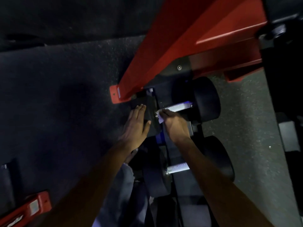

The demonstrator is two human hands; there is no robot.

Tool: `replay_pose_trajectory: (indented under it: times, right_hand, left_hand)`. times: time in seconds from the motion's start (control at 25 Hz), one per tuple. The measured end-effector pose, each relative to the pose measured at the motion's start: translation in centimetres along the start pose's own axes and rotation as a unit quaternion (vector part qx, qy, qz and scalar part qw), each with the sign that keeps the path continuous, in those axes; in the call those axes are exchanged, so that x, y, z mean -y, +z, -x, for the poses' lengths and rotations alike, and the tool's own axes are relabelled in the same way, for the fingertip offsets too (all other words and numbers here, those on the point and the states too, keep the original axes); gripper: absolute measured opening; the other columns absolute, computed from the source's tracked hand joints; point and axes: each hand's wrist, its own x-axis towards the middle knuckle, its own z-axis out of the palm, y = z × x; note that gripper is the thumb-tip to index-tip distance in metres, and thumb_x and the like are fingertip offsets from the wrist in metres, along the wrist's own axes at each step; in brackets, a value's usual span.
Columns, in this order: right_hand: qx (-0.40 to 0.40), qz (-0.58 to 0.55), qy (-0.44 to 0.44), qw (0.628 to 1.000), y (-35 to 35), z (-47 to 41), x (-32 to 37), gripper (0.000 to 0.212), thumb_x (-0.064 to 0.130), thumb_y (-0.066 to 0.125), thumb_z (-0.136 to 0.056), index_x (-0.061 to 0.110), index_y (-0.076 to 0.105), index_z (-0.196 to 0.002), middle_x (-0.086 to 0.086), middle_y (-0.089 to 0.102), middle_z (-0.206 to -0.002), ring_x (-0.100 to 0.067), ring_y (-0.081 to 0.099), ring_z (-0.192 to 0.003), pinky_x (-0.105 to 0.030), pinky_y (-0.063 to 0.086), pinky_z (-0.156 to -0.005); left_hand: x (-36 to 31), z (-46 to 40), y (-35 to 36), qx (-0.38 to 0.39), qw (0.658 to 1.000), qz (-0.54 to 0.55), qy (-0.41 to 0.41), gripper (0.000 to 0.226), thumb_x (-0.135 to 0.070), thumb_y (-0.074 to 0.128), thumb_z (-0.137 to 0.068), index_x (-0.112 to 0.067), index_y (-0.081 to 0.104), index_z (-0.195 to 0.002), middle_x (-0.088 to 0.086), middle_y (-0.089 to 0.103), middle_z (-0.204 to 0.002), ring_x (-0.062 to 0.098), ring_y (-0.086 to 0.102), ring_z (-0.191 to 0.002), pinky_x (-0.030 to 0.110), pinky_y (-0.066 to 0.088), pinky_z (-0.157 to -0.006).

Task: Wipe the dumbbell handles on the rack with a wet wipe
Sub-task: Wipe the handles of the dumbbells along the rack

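Observation:
Two black dumbbells lie on a low rack. The far dumbbell [205,100] shows a knurled silver handle [178,106]. My right hand [173,125] grips the left end of that handle with a white wet wipe [159,117] bunched under the fingers. My left hand [136,125] rests flat, fingers straight, on the dumbbell's dark left head [151,112]. The near dumbbell [216,159] sits below, its silver handle [178,167] bare between my forearms.
A red steel frame [164,54] slants over the rack from the upper right, its foot [115,94] on the dark rubber floor. Another red foot [32,205] shows at the lower left. Speckled grey flooring [246,128] lies to the right.

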Motion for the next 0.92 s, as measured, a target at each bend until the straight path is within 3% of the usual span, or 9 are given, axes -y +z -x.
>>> replay_pose_trajectory:
  times: [0.08,0.24,0.32,0.4,0.48,0.6,0.76,0.84,0.92]
  right_hand:
    - [-0.001,0.045,-0.057,0.997,1.9,-1.4,-0.3,0.034,0.017,0.043,-0.094,0.005,0.061,-0.12,-0.014,0.058,-0.129,-0.03,0.054,-0.12,-0.04,0.049,-0.095]
    - [0.109,0.113,-0.061,0.986,3.8,-3.3,-1.5,0.063,0.038,0.014,-0.092,0.008,0.042,-0.14,-0.007,0.041,-0.147,-0.017,0.031,-0.14,-0.02,0.02,-0.111]
    - [0.119,0.128,-0.012,0.985,3.9,-4.0,-2.9,0.053,0.034,0.034,-0.089,0.008,0.057,-0.128,-0.01,0.057,-0.133,-0.019,0.051,-0.126,-0.023,0.038,-0.102]
    - [0.082,0.148,0.009,0.986,3.1,-4.2,-4.2,0.037,0.023,0.049,-0.083,0.007,0.069,-0.109,-0.011,0.069,-0.112,-0.023,0.066,-0.105,-0.029,0.055,-0.075]
    - [0.082,0.173,0.045,0.981,1.5,-3.8,-5.1,0.042,0.023,0.037,-0.086,0.006,0.071,-0.103,-0.013,0.071,-0.104,-0.027,0.068,-0.097,-0.03,0.056,-0.06]
    - [0.06,0.19,0.071,0.977,-0.1,-3.3,-5.5,0.035,0.021,0.04,-0.087,0.005,0.07,-0.095,-0.009,0.07,-0.089,-0.025,0.068,-0.08,-0.026,0.049,-0.043]
    - [0.032,0.196,0.06,0.978,-0.1,-3.3,-5.0,0.027,0.003,0.054,-0.08,-0.002,0.068,-0.101,-0.016,0.07,-0.099,-0.031,0.068,-0.09,-0.03,0.055,-0.051]
    - [0.061,0.169,0.035,0.983,0.7,-3.3,-4.5,0.037,-0.008,0.061,-0.072,-0.007,0.065,-0.109,-0.023,0.068,-0.107,-0.036,0.066,-0.1,-0.038,0.059,-0.06]
    - [0.063,0.194,-0.001,0.979,1.5,-3.0,-3.6,0.038,-0.004,0.047,-0.077,-0.007,0.064,-0.11,-0.022,0.068,-0.107,-0.034,0.066,-0.102,-0.036,0.06,-0.06]
  left_hand:
    - [0.6,-0.2,0.7,0.011,1.0,-0.015,0.014,0.055,-0.016,0.053,-0.094,0.005,0.033,-0.141,0.022,0.032,-0.147,0.034,0.029,-0.137,0.037,0.024,-0.115]
    - [1.0,-0.7,0.8,0.022,0.999,-0.035,0.032,0.056,-0.014,0.054,-0.093,0.007,0.032,-0.14,0.023,0.029,-0.149,0.035,0.027,-0.138,0.041,0.025,-0.115]
    - [1.1,-0.9,0.7,0.029,0.998,-0.043,0.035,0.057,-0.014,0.054,-0.092,0.008,0.031,-0.14,0.023,0.028,-0.149,0.035,0.027,-0.138,0.041,0.025,-0.115]
    - [1.2,-1.0,0.7,0.039,0.998,-0.048,0.031,0.057,-0.019,0.05,-0.093,0.008,0.031,-0.141,0.023,0.028,-0.149,0.035,0.026,-0.139,0.041,0.025,-0.115]
    - [1.3,-1.0,0.6,0.05,0.997,-0.054,0.028,0.061,-0.029,0.038,-0.093,0.008,0.031,-0.14,0.023,0.028,-0.149,0.036,0.027,-0.138,0.039,0.023,-0.115]
    - [1.3,-1.1,0.7,0.049,0.997,-0.06,0.03,0.066,-0.036,0.03,-0.091,0.008,0.031,-0.141,0.023,0.027,-0.15,0.036,0.026,-0.139,0.035,0.019,-0.114]
    - [1.3,-1.2,0.9,0.043,0.996,-0.066,0.033,0.066,-0.035,0.031,-0.091,0.007,0.029,-0.141,0.023,0.026,-0.15,0.035,0.025,-0.139,0.037,0.021,-0.115]
    - [1.4,-1.2,0.9,0.045,0.996,-0.066,0.034,0.066,-0.035,0.031,-0.092,0.006,0.027,-0.142,0.022,0.024,-0.152,0.034,0.023,-0.14,0.035,0.019,-0.115]
    - [1.5,-1.3,0.7,0.05,0.996,-0.068,0.036,0.066,-0.036,0.031,-0.092,0.006,0.026,-0.143,0.021,0.022,-0.152,0.034,0.022,-0.141,0.035,0.017,-0.115]
